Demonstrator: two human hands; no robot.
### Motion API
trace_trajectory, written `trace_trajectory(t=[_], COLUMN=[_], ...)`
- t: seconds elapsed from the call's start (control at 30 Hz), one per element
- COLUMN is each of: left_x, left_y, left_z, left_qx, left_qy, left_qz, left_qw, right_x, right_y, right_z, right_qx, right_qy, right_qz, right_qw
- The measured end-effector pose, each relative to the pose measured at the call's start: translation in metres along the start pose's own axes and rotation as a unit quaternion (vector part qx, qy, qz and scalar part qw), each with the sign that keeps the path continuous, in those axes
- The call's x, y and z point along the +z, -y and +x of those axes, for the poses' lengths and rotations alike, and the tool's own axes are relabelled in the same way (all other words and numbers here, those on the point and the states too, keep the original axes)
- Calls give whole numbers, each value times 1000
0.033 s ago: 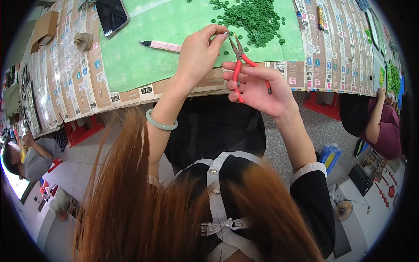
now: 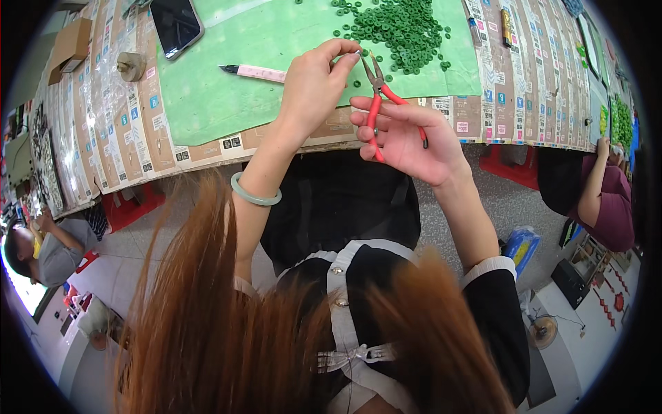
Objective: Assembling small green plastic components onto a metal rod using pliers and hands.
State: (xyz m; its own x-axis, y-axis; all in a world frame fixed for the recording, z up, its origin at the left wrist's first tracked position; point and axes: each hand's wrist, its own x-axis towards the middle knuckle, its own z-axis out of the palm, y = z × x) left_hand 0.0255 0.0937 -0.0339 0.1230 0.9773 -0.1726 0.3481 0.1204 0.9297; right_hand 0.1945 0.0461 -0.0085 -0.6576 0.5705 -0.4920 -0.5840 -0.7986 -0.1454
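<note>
Head view, clock directions taken from the pliers' pivot. Right hand (image 2: 427, 141): grasping the red-handled pliers (image 2: 376, 107) loosely, fingers curled about one handle, the other handle lying by the thumb; jaws parted, tips toward 12. Left hand (image 2: 314, 79), at 9 to 10: thumb and forefinger brought together just beside the plier tips; cannot tell whether anything small is pinched between them. Pale green bangle (image 2: 256, 200) on left forearm, between 7 and 8.

Pile of small dark green rings (image 2: 407, 34) at 1, near the pliers; a few rings scattered around its margin. Rings lie on a light green sheet (image 2: 214, 100), spread over the patterned table (image 2: 124, 127). Pink-and-black pen-like tool (image 2: 258, 72) at 9, partly behind the left hand. Dark phone (image 2: 178, 26) between 9 and 10, overlapping the sheet's edge. Yellow-and-black tube (image 2: 507, 29) at 2.
</note>
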Motion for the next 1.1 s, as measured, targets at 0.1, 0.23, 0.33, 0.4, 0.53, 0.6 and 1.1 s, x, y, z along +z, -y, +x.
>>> trace_trajectory(t=[0.1, 0.23, 0.33, 0.4, 0.53, 0.6, 1.1], left_x=[-3, -17, -21, -19, -11, -12, -39], left_y=[-1, -17, -30, -33, -24, -22, -20], left_z=[-3, -28, -57, -67, -73, -74, -83], left_qx=[16, 25, -1, 83, 133, 134, 104], left_qy=[-68, -77, -42, -18, -65, -70, -161], left_qz=[5, -90, -70, 29, 116, 133, 85], left_qw=[998, 993, 997, 996, 982, 979, 978], right_x=[0, 5, 7, 8, 17, 25, 19], right_y=[-1, -2, -7, -11, -24, -28, -28], right_z=[2, 7, 12, 16, 21, 22, -14], right_qx=[-11, -79, -112, -126, -157, -172, -340], right_qy=[16, -10, -17, -17, 4, 2, -179], right_qz=[8, -7, -28, -34, -64, -79, -787], right_qw=[1000, 997, 993, 991, 985, 982, 483])
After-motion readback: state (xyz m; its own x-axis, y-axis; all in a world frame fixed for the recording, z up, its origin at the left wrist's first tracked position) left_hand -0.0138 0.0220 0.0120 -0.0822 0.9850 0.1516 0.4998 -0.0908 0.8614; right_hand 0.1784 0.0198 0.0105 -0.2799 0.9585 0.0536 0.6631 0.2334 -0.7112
